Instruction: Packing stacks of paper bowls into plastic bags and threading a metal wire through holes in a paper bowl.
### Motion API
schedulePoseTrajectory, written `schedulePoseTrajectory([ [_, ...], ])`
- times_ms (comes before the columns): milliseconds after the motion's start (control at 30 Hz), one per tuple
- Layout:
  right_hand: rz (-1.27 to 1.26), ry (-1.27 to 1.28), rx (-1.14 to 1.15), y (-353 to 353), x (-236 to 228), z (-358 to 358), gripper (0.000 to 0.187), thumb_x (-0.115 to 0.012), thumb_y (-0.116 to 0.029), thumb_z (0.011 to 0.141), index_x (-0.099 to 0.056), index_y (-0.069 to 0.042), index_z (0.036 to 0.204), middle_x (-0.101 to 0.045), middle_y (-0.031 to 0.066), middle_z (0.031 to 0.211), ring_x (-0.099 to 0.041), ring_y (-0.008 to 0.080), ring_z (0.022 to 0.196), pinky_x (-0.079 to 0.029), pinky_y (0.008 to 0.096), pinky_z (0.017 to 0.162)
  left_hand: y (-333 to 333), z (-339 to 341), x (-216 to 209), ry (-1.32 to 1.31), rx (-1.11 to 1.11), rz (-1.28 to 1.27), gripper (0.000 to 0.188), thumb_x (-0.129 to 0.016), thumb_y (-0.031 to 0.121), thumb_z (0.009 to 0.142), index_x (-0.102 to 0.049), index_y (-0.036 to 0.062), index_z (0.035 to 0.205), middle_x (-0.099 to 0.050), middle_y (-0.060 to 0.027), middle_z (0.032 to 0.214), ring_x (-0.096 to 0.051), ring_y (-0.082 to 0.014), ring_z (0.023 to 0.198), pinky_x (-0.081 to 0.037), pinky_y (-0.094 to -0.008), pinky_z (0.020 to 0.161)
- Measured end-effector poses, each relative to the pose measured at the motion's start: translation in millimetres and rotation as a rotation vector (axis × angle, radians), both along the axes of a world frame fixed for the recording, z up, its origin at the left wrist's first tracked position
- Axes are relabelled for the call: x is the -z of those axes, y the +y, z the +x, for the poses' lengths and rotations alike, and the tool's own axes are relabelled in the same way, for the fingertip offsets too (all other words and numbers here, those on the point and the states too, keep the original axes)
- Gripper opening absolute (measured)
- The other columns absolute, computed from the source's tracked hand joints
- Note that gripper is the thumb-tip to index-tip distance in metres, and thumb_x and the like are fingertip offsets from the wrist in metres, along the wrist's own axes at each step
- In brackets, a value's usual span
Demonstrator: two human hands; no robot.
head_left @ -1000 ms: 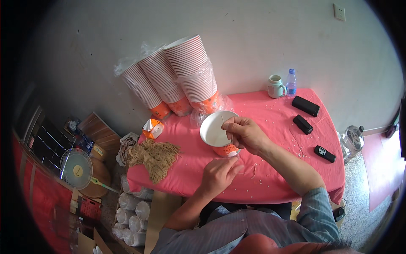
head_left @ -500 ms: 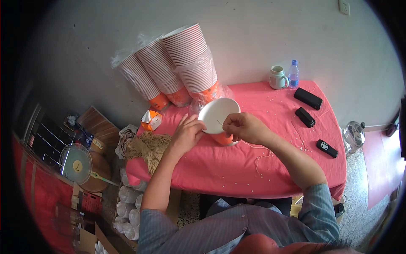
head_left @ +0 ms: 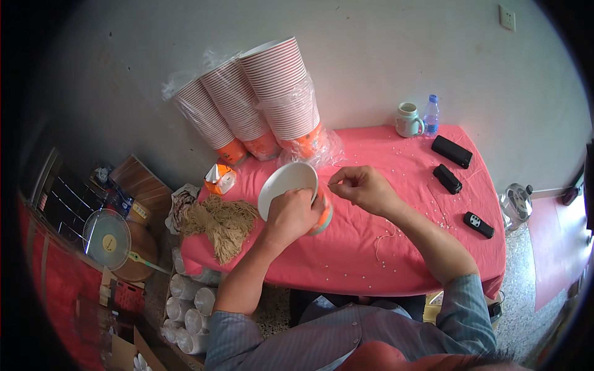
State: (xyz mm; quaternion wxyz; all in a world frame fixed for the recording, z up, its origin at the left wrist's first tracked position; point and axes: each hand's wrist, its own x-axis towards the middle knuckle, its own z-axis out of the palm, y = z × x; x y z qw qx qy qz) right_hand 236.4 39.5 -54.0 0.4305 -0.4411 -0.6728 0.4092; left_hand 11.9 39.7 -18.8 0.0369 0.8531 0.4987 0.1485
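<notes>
Over the pink cloth, the cup is leaning leftward, the left hand gripping its near-right wall with fingers in the mouth and thumb apparently outside, while just right of it the right hand is pinching what seems a thin strand. Judging by its papery look, the cup is probably handling as light, smooth and stiffest at the rim, its walls liable to dent; light pressure close to the rim is suiting it best.
</notes>
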Motion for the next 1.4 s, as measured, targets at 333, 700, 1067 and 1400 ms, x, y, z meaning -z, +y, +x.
schedulePoseTrajectory([
  [333, 0.083, -0.011, 0.094, -12, -18, -2, 0.013, -0.077, -0.013, 0.099, -0.081, -0.003, 0.106, -0.060, -0.0045, 0.069, -0.050, 0.0030, 0.065, -0.044, 0.0273, 0.060, -12, -37, 20, -0.081, 0.038, -0.051, 0.031, -0.078, 0.029, 0.096, -0.074, 0.0028, 0.112, -0.077, -0.0227, 0.099, -0.075, -0.0421, 0.093, -0.058, -0.0527, 0.083],
  [700, 0.069, 0.127, -0.054, -13, 12, -22, 0.012, -0.074, -0.009, 0.099, -0.077, 0.002, 0.105, -0.079, 0.0081, 0.093, -0.074, 0.0112, 0.089, -0.061, 0.0306, 0.085, -37, -38, 26, -0.596, 0.030, -0.159, 0.043, -0.073, 0.011, 0.100, -0.063, 0.0001, 0.140, -0.079, -0.0217, 0.108, -0.079, -0.0338, 0.102, -0.060, -0.0421, 0.087],
  [1067, 0.166, 0.040, -0.061, -14, 14, -24, 0.012, -0.074, -0.004, 0.096, -0.075, 0.003, 0.105, -0.080, 0.0105, 0.094, -0.076, 0.0142, 0.089, -0.062, 0.0332, 0.085, -50, -35, 24, -0.579, 0.016, -0.241, 0.069, -0.075, 0.009, 0.099, -0.045, 0.0028, 0.161, -0.078, -0.0201, 0.103, -0.079, -0.0278, 0.096, -0.059, -0.0403, 0.086],
  [1400, 0.318, -0.088, -0.038, -20, 9, -23, 0.013, -0.074, -0.006, 0.092, -0.076, 0.002, 0.102, -0.080, 0.0147, 0.091, -0.080, 0.0242, 0.085, -0.063, 0.0363, 0.082, -51, -32, 31, -0.538, 0.059, -0.177, 0.066, -0.074, 0.008, 0.099, -0.047, 0.0011, 0.159, -0.076, -0.0178, 0.095, -0.076, -0.0244, 0.087, -0.058, -0.0387, 0.080],
])
